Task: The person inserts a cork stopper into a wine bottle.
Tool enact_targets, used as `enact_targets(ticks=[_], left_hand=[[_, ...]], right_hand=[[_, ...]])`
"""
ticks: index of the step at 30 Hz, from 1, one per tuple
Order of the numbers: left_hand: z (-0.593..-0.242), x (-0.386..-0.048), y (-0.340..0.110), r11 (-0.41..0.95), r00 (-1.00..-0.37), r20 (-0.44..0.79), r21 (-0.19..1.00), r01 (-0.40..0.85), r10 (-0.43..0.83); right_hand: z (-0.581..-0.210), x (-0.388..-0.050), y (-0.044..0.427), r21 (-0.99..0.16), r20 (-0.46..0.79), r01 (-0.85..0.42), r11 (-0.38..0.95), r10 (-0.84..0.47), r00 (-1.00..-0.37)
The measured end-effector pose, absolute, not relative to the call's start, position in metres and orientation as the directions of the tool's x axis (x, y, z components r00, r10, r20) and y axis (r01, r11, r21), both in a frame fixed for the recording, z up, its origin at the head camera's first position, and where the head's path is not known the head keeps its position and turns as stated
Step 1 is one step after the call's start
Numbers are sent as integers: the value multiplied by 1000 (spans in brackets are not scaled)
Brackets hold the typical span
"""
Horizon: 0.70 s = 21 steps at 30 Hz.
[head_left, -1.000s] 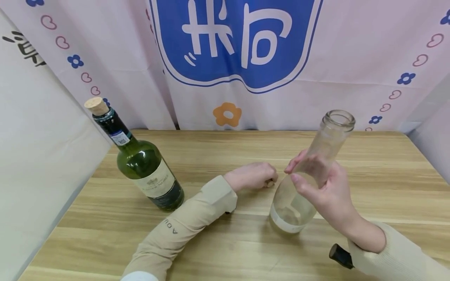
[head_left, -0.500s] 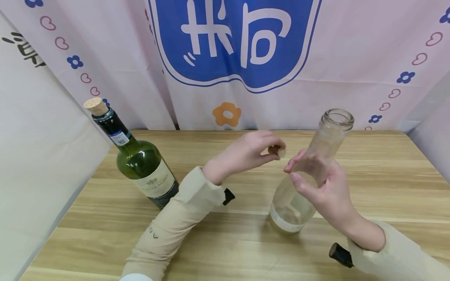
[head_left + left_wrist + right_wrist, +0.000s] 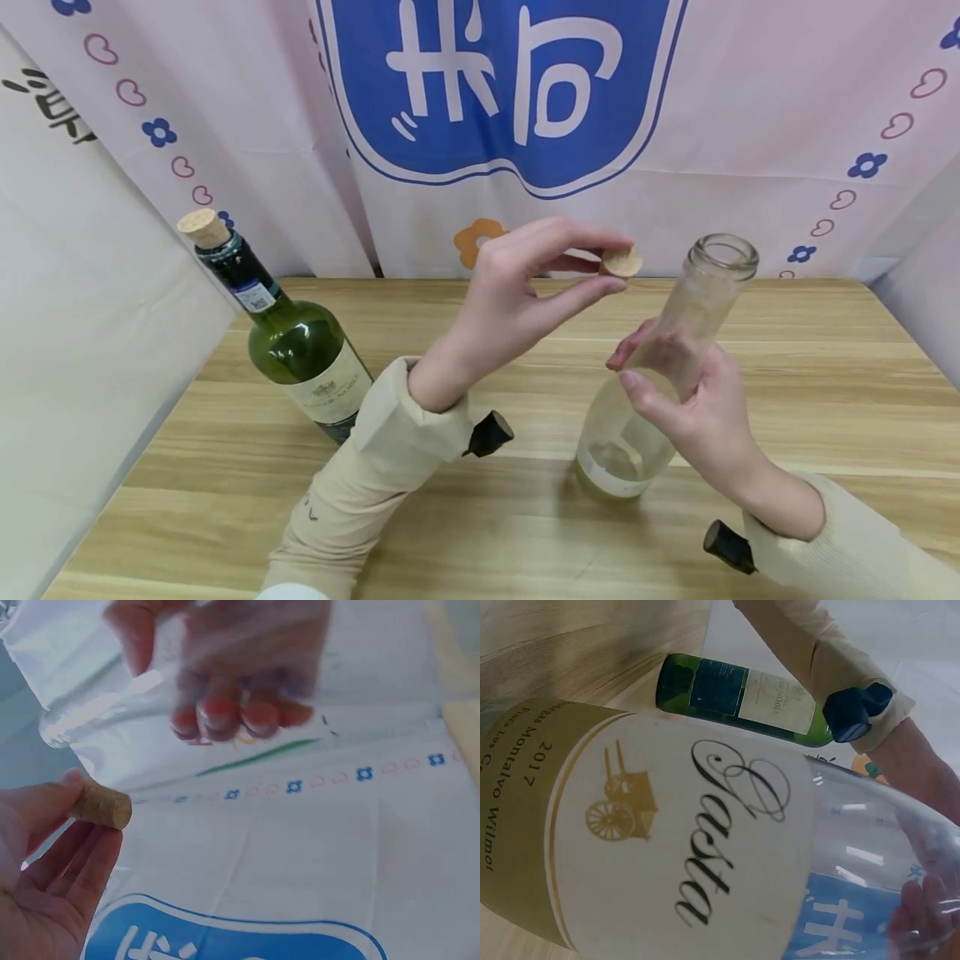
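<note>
Between thumb and fingers my left hand [image 3: 517, 292] pinches a cork [image 3: 622, 262], held in the air to the left of a clear glass bottle's mouth. The left wrist view shows that cork [image 3: 103, 805] in the fingertips, one end facing outward. My right hand [image 3: 697, 408] grips the clear bottle [image 3: 618, 442] around its shoulder and lower neck. This bottle stands on the table with its mouth uncovered. On its front, the right wrist view shows a cream and gold label [image 3: 667, 817]. At the left stands a green wine bottle [image 3: 296, 342] with a cork [image 3: 206, 228] in its mouth.
The wooden table [image 3: 525, 533] ends at a white curtain [image 3: 750, 125] with a blue emblem. A pale wall sheet [image 3: 82, 275] hangs at the left. My left forearm [image 3: 375, 492] passes in front of the green bottle's base. Black wrist-camera mounts [image 3: 491, 433] stick out at both wrists.
My left hand has lifted the cork from the tabletop up to near the height of the clear bottle's mouth. My right hand and both bottles have stayed in place.
</note>
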<state>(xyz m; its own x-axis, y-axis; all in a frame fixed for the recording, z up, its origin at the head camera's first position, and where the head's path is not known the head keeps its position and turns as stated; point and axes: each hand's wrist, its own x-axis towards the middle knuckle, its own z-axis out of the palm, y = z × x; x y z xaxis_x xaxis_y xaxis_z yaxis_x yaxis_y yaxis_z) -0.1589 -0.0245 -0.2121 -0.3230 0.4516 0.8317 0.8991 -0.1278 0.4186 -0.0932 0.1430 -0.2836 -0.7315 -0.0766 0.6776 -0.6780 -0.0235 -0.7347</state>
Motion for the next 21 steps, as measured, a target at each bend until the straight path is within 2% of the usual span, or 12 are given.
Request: enact_targets(ticks=[5, 7, 11, 12, 14, 16, 21], left_hand=[[-204, -157, -19, -273, -355, 859, 465, 842, 367], [-207, -166, -13, -335, -318, 892, 422, 842, 322], [-201, -170, -5, -398, -302, 911, 398, 826, 282], [-197, -168, -3, -418, -296, 914, 392, 820, 277], [-186, -159, -2, -430, -326, 899, 428, 795, 292], [-183, -159, 3, -455, -296, 910, 403, 794, 289], [-171, -149, 10, -463, -291, 893, 430, 775, 342]], right_hand=[[-283, -92, 143, -751, 658, -660, 9, -67, -750], [-283, -92, 143, -759, 648, -650, 24, -63, -759], [-283, -91, 144, -769, 636, -638, 32, -58, -769], [-283, -91, 144, -772, 633, -635, 36, -58, -772], [-283, -91, 144, -776, 628, -630, 39, -57, -776], [-282, -91, 144, -777, 625, -627, 44, -58, -779], [-282, -91, 144, -765, 641, -644, 33, -66, -765]])
